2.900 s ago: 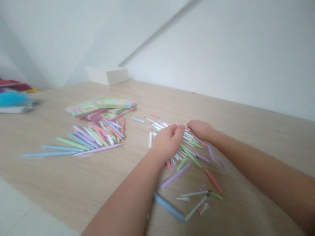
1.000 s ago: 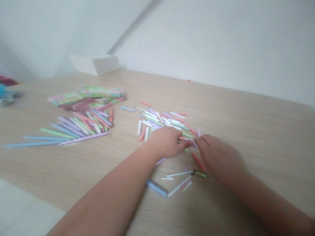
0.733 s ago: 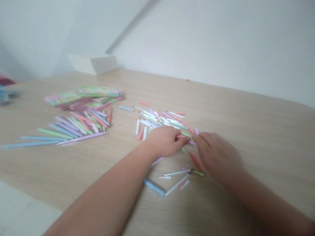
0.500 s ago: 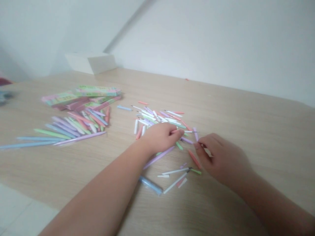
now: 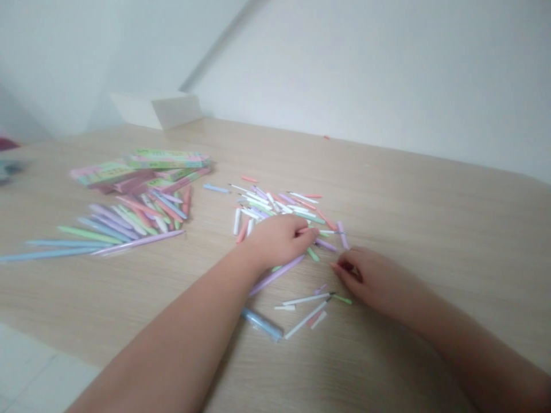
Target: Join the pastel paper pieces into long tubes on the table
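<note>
Over the pile of loose pen parts (image 5: 262, 202), my left hand (image 5: 278, 241) is closed in a pinch. A thin white pen refill (image 5: 329, 232) with a dark tip sticks out to the right from its fingertips, and a bit of coral shows between thumb and fingers. My right hand (image 5: 357, 272) pinches a coral pen piece (image 5: 334, 265), mostly hidden by the fingers. A purple pen piece (image 5: 342, 235) lies just beyond that hand. Closer to me are white refills (image 5: 307, 299), small white and pink pieces, and a green piece (image 5: 342, 299).
Several pastel pens (image 5: 124, 221) lie in a row at the left, with patterned pen boxes (image 5: 167, 159) stacked behind them. A blue pen (image 5: 262, 324) and a purple pen (image 5: 275, 276) lie by my left forearm. A white box (image 5: 176, 110) stands against the wall.
My right hand has moved left and toward me, away from the purple piece. It has taken hold of the coral piece that lay on the table. My left hand has barely moved.
</note>
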Available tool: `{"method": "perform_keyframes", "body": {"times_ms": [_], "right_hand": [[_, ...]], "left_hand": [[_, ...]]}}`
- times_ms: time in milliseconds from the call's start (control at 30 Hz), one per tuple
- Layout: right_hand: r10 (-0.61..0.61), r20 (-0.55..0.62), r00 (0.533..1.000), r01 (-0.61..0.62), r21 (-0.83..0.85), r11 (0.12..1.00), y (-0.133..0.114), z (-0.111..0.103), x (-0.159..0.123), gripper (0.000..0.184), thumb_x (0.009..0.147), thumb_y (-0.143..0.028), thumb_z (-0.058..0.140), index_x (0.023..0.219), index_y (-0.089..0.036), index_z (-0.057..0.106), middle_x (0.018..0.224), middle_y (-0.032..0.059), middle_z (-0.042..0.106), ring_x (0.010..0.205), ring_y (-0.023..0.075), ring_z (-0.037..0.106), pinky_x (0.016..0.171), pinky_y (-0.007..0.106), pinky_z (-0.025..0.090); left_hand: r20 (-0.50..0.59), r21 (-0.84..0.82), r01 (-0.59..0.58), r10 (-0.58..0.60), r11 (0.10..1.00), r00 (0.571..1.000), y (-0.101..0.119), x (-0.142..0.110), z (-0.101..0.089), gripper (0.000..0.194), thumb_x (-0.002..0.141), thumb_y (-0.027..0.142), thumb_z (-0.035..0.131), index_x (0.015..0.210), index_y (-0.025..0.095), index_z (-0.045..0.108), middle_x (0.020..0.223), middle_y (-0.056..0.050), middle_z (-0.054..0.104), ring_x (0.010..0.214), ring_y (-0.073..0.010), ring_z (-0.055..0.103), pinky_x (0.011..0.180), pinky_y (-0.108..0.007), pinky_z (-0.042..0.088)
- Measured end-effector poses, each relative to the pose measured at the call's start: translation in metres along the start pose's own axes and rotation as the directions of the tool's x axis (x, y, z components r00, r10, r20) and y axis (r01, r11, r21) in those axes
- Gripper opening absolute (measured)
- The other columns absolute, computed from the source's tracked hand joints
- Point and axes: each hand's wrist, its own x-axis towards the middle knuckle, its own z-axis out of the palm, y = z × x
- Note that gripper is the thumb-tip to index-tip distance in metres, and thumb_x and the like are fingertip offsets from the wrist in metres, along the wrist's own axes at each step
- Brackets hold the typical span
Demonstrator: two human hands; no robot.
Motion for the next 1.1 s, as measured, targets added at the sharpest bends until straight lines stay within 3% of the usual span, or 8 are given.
{"method": "perform_keyframes", "body": {"times_ms": [67,133,200,300,400,567,767,1100], "right_hand": [[0.022,-0.049,0.999,-0.022,-0.004,1.0,0.006,-0.002,0.001,0.029,0.098,-0.037,0.049,0.084,-0.021,0.067,0.079,0.0053,0.069,0.066,0.0176,0.061,0.058,0.029,0.04],[0.064,-0.177,0.982,-0.057,0.044,0.997,0.013,-0.004,0.002,0.026,0.097,-0.037,0.05,0.084,-0.02,0.066,0.076,0.0049,0.069,0.065,0.0178,0.061,0.058,0.03,0.043],[0.143,-0.315,0.938,-0.077,0.212,0.974,0.02,-0.006,0.004,0.022,0.096,-0.038,0.053,0.088,-0.02,0.064,0.078,0.0045,0.071,0.065,0.0177,0.064,0.059,0.031,0.048],[0.271,-0.398,0.876,0.023,0.596,0.802,0.027,-0.004,0.006,0.021,0.096,-0.043,0.058,0.097,-0.022,0.057,0.087,0.0055,0.076,0.069,0.0177,0.07,0.061,0.032,0.058],[0.311,-0.412,0.857,0.158,0.783,0.601,0.029,0.0,0.007,0.025,0.093,-0.046,0.065,0.099,-0.024,0.055,0.097,0.0072,0.077,0.082,0.0205,0.075,0.069,0.037,0.064],[0.355,-0.423,0.834,0.207,0.835,0.509,0.029,0.007,0.006,0.019,0.091,-0.04,0.07,0.097,-0.024,0.06,0.1,0.0058,0.077,0.087,0.0201,0.076,0.08,0.041,0.065],[0.359,-0.412,0.838,0.203,0.845,0.494,0.032,0.01,0.003,0.018,0.09,-0.039,0.071,0.097,-0.024,0.063,0.099,0.0052,0.076,0.085,0.0202,0.076,0.085,0.045,0.065],[0.307,-0.44,0.844,0.259,0.835,0.485,0.034,0.013,0.002,0.014,0.091,-0.036,0.071,0.098,-0.025,0.066,0.099,0.0047,0.076,0.085,0.02,0.075,0.083,0.041,0.066]], "left_hand": [[0.004,-0.002,0.008,-0.008,1.0,1.0,-0.001,0.0,0.0,0.045,0.099,0.05,0.037,0.072,0.02,0.058,0.072,-0.001,0.062,0.07,-0.0167,0.055,0.062,-0.03,0.031],[0.012,-0.002,0.023,-0.022,1.0,1.0,-0.001,0.0,0.0,0.046,0.099,0.05,0.037,0.073,0.02,0.059,0.072,-0.001,0.063,0.07,-0.017,0.055,0.062,-0.03,0.032],[0.023,-0.001,0.037,-0.037,0.999,0.999,-0.001,0.0,0.0,0.047,0.099,0.051,0.037,0.072,0.02,0.059,0.071,-0.002,0.063,0.07,-0.0172,0.056,0.062,-0.03,0.032],[0.038,-0.002,0.046,-0.046,0.999,0.998,0.0,0.0,0.0,0.047,0.099,0.052,0.037,0.072,0.02,0.059,0.071,-0.001,0.063,0.069,-0.017,0.056,0.061,-0.03,0.032],[0.049,-0.009,0.049,-0.049,0.999,0.998,0.0,0.0,0.0,0.046,0.098,0.051,0.038,0.072,0.02,0.059,0.07,-0.001,0.062,0.068,-0.0166,0.055,0.06,-0.029,0.032],[0.043,-0.011,0.053,-0.053,0.999,0.998,-0.001,0.0,0.001,0.045,0.098,0.051,0.038,0.072,0.02,0.058,0.07,0.0,0.061,0.067,-0.0163,0.055,0.06,-0.029,0.031],[0.054,-0.01,0.062,-0.061,0.998,0.997,-0.002,-0.001,0.001,0.046,0.098,0.052,0.037,0.072,0.02,0.058,0.071,-0.001,0.062,0.068,-0.0165,0.055,0.06,-0.029,0.031],[0.067,-0.016,0.072,-0.07,0.997,0.995,-0.002,0.0,0.001,0.047,0.098,0.052,0.037,0.073,0.02,0.058,0.07,-0.001,0.061,0.067,-0.0161,0.054,0.06,-0.029,0.03]]}}
